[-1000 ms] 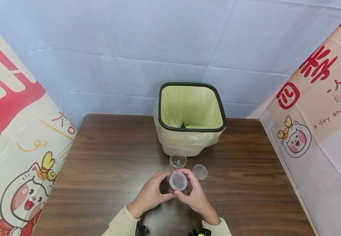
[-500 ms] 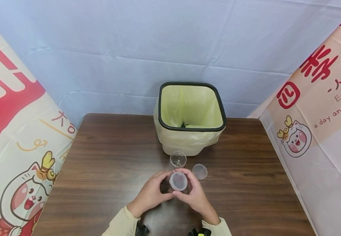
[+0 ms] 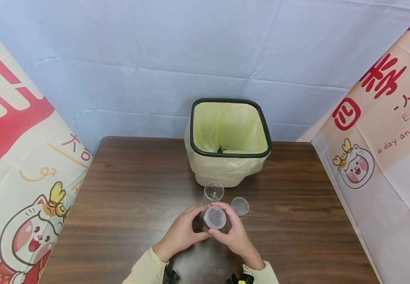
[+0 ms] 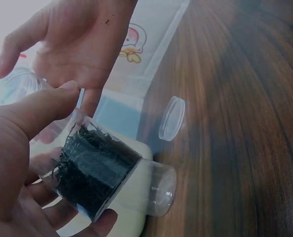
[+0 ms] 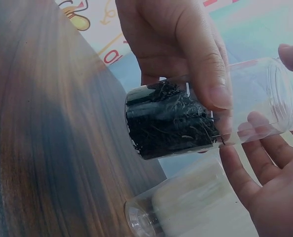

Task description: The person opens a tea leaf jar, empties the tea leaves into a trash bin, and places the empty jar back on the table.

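Both hands hold a clear screw-top jar point(image 3: 215, 217) over the table; in the wrist views its lower half is packed with dark, thin, curled shreds like dried tea leaves point(image 5: 171, 121). My left hand point(image 3: 181, 232) grips it round the middle, thumb across one side and fingers beneath. Round the upper part curve the thumb and fingers of my right hand point(image 3: 238, 232), close to the threaded neck. From above, a translucent disc covers the jar's top. Behind the hands stands a second clear jar point(image 3: 214, 192) with nothing visible in it. A round translucent lid point(image 3: 240, 206) lies to its right.
A bin point(image 3: 226, 169) with a pale yellow liner and black rim stands at the back of the brown wooden table point(image 3: 137, 177). A small dark thing point(image 3: 220, 150) shows inside it. Printed cloths hang at both sides, a plain bluish one behind.
The held jar has tilted very slightly, with more rings showing around its top. Both hands keep almost the same place; the second jar, loose lid and bin have not moved.
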